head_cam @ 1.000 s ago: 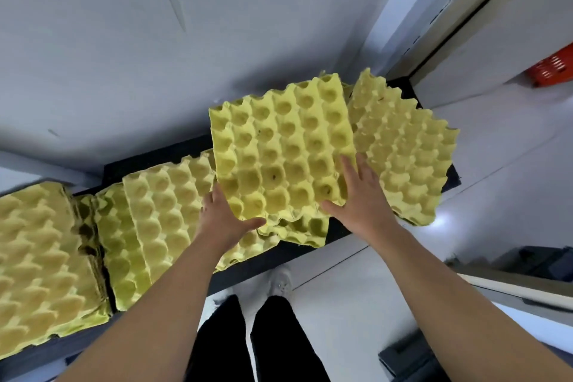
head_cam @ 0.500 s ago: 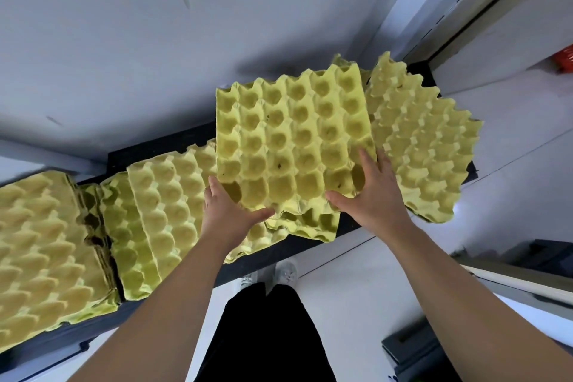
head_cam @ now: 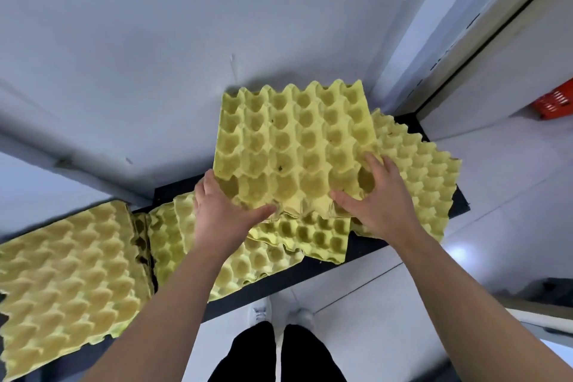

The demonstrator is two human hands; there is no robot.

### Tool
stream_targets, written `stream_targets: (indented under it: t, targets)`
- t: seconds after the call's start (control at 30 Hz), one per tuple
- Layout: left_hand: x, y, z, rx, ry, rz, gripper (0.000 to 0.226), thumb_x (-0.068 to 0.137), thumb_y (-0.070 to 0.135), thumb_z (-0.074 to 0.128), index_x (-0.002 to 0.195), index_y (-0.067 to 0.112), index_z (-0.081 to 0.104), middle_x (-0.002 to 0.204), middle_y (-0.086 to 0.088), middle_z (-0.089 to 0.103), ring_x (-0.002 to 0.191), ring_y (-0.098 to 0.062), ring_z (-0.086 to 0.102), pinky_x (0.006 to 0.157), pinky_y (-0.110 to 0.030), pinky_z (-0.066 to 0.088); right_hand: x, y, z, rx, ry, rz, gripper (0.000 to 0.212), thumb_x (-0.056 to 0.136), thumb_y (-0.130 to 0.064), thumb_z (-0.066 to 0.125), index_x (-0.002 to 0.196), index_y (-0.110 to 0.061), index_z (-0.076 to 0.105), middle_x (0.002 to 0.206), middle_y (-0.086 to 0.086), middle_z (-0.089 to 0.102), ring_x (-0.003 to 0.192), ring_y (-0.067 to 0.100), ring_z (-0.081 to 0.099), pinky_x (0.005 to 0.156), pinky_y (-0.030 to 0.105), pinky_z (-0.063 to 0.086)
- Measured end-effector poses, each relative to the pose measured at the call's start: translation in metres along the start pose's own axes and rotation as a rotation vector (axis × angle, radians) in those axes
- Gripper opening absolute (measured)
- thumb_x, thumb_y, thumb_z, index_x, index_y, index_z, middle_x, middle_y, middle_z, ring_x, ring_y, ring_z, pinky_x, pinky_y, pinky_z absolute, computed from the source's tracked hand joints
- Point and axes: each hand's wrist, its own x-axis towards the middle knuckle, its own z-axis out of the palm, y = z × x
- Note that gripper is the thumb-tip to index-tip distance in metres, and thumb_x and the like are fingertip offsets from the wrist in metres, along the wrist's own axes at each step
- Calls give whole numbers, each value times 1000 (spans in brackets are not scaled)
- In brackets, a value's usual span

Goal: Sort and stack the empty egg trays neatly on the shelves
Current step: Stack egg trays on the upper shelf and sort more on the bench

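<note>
I hold a yellow egg tray point(head_cam: 294, 146) tilted up over the black shelf point(head_cam: 366, 246). My left hand point(head_cam: 223, 214) grips its near left corner, thumb on top. At the near right edge my right hand point(head_cam: 375, 201) grips it with fingers spread over the cups. Under it lies another yellow tray point(head_cam: 307, 236), cups up. A bumps-up tray point(head_cam: 418, 177) sits to the right on the shelf. More trays point(head_cam: 167, 245) lie to the left, and a large stack point(head_cam: 68, 273) fills the far left.
A white wall point(head_cam: 186, 56) rises behind the shelf. A door frame point(head_cam: 483, 40) and an orange crate point(head_cam: 555, 102) are at the right. My legs and white shoes point(head_cam: 279, 316) stand on the tiled floor below the shelf edge.
Both hands have lifted the held tray up and a little farther back toward the wall. It now stands steeper, and the tray beneath it shows more.
</note>
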Motion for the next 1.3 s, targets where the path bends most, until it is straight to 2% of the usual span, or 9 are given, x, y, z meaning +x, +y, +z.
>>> stream_targets:
  t: [0.27,0.4,0.53,0.63,0.73,0.83,1.07,1.2,1.3]
  targets:
    - [-73,18,-72,-74,241,55,135,45,64,84,152,22,13,151,-4,26,140,-26,27,113,-50,30,-40,-57,-44,28,-11,-226,96,65,-75,62,146,-38,24,159,5,7,141,26,28,110,50,32]
    - [-120,13,-105,-110,398,55,133,41,67,83,149,24,19,145,-3,32,135,-26,35,109,-51,36,-69,-87,-62,17,-16,-371,95,68,-75,58,147,-35,25,159,7,9,145,26,17,113,52,26]
    - [-172,3,-139,-167,551,65,132,45,58,87,150,20,19,146,-2,33,135,-22,35,110,-42,34,-107,-123,-74,19,-25,-531,106,59,-85,47,147,-29,28,156,11,15,142,29,23,112,53,29]
    - [-210,-9,-170,-185,647,52,131,43,62,86,150,21,22,147,0,32,135,-21,35,111,-47,35,-138,-155,-80,26,-29,-645,113,53,-88,43,147,-28,29,155,13,17,141,29,26,111,52,31]
    - [-247,-23,-208,-220,768,73,121,41,62,87,142,25,32,135,10,36,129,-18,40,106,-48,40,-172,-193,-82,55,-41,-753,112,52,-86,46,146,-29,30,155,15,17,142,29,24,112,50,30]
    - [-283,-36,-249,-246,881,89,121,44,56,89,144,29,27,136,13,34,130,-15,38,107,-46,39,-206,-236,-82,104,-24,-866,110,53,-88,50,144,-28,36,152,14,25,139,27,30,110,47,35]
    - [-362,-85,-361,-261,1102,153,122,46,54,88,147,29,24,131,19,31,132,-10,34,106,-33,34,-302,-347,-70,209,-10,-1044,103,52,-77,59,142,-28,40,149,4,30,135,17,34,101,24,30]
    - [-402,-119,-432,-246,1168,180,124,50,51,88,151,24,20,142,11,33,135,-10,30,104,-24,27,-359,-407,-53,298,-9,-1113,101,52,-76,63,139,-29,43,147,2,33,134,15,35,105,29,36]
    - [-425,-142,-483,-225,1198,184,130,45,57,84,152,21,19,146,7,32,136,-11,30,105,-25,27,-395,-451,-39,328,-6,-1146,96,56,-69,69,139,-26,45,142,1,39,130,13,39,96,21,31]
